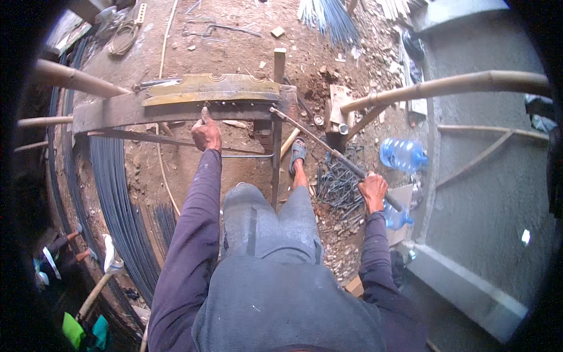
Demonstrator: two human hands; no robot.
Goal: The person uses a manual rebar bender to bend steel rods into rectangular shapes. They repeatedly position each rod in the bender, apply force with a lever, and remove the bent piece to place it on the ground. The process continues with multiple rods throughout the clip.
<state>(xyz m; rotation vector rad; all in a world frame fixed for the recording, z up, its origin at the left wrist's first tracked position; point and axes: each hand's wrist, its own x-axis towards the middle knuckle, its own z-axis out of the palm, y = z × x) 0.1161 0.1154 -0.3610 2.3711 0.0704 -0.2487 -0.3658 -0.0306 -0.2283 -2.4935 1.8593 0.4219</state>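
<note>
A: Which step is in hand?
B: Probably a bend on thin bar stock, lever being set or worked. Lever bar [337, 154] slants from the right end of the wooden desk [111, 114] down toward the person's right side; its tip sits at the desk's edge, near the row of small pegs [234, 104] below the yellow board [211, 90].

A: Is any stock under the lever tip?
B: Cannot tell; too small. One thin rod [249, 156] shows beyond the left wrist, lower in view than the desk's front edge. A pile of bent rods [339, 185] lies on the ground under the lever.

A: What does the next move call for?
B: My judgement: left side kept steady at the pegs, tip seated firmly, then an even swing of the handle. A loose tip could slip off.

A: Pose of the hands?
B: Right hand [373, 191] wrapped round the dark handle section, short of its end; elbow bent, forearm pointing forward, out to the side. Left hand [207, 135] well forward, arm nearly straight, at the desk's near edge; fingers curled in, one digit reaching up toward the pegs.

A: Left pinching anything?
B: Cannot tell; the back of the hand covers it.
</note>
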